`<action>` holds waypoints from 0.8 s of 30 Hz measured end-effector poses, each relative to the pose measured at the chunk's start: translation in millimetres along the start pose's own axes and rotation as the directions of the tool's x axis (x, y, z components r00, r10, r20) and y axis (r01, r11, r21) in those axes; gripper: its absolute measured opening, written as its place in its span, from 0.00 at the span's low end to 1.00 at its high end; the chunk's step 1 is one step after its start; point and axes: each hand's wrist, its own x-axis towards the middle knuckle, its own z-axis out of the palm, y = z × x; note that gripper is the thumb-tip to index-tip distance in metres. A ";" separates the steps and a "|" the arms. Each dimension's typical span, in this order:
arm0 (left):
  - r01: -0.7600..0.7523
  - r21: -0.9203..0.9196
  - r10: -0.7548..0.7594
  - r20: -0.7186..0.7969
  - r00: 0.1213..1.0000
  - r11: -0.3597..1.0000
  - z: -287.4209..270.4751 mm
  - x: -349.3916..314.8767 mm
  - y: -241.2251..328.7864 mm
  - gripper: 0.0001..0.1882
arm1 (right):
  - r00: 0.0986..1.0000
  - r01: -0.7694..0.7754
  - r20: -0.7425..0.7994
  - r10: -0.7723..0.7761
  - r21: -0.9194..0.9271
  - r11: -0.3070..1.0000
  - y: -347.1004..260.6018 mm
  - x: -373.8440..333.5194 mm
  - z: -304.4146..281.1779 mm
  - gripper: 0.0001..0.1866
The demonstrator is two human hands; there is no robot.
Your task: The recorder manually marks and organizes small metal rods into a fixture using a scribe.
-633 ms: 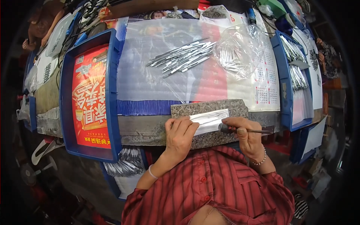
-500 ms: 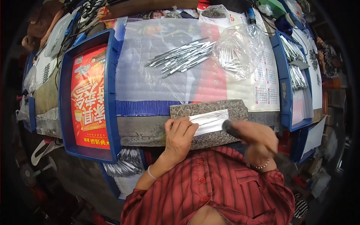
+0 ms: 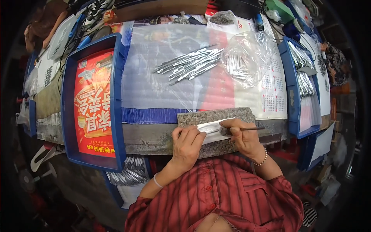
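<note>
A speckled stone block [image 3: 241, 113] lies at the table's near edge, with a shiny silvery-white strip [image 3: 210, 127] across its top. My left hand [image 3: 187, 145] has its fingers bent and pressed together on the strip's left end. At the strip's right end, my right hand [image 3: 245, 141] is closed around a hammer [image 3: 255, 128]. Its thin dark handle sticks out to the right, while my fingers partly cover the dark head beside the strip. Farther back, a loose pile of slim silvery metal pieces [image 3: 189, 63] rests on the plastic-covered tabletop.
Beside the pile sits a clear plastic bag [image 3: 247, 58] holding similar pieces. A blue tray [image 3: 118, 96] with a red printed sheet stands left; another blue tray [image 3: 294, 100] with metal pieces stands right. Below the left tray is a bin of silvery pieces [image 3: 129, 172]. People sit at both sides.
My right hand, blurred before, has moved left and up with the hammer, whose handle now points right. My left hand stays on the strip, shifted slightly right.
</note>
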 end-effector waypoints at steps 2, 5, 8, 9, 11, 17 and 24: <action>0.010 -0.005 -0.010 -0.015 1.000 1.000 0.6 3.0 1.6 0.12 | 0.998 0.031 -0.057 -0.029 0.036 0.999 2.2 -0.9 0.6 0.15; 0.011 -0.010 -0.011 -0.028 1.000 1.000 1.3 3.8 1.1 0.12 | 0.996 0.040 -0.079 -0.034 0.075 0.996 0.3 -3.3 -4.3 0.17; 0.017 -0.015 -0.018 -0.024 1.000 1.000 0.9 4.2 0.6 0.12 | 0.995 0.028 -0.096 -0.019 0.096 0.995 -6.9 -2.3 -10.4 0.20; 0.018 -0.018 -0.019 -0.024 1.000 1.000 1.3 3.4 -0.2 0.12 | 0.991 0.064 -0.126 -0.054 0.080 0.995 -9.2 -2.4 -12.2 0.23; 0.008 -0.012 -0.008 -0.023 1.000 1.000 2.3 2.5 -1.6 0.12 | 0.975 0.155 -0.166 -0.148 0.029 0.987 -20.6 -1.1 -20.4 0.22; 0.010 -0.020 -0.011 -0.031 0.999 1.000 3.0 0.1 -3.7 0.13 | 0.890 0.405 -0.212 -0.404 -0.041 0.913 -49.7 -7.1 -31.7 0.17; 0.057 -0.084 -0.056 0.005 0.998 0.995 -5.4 5.2 2.5 0.15 | 0.925 0.374 0.172 -0.339 -0.257 0.891 -7.8 10.5 19.8 0.11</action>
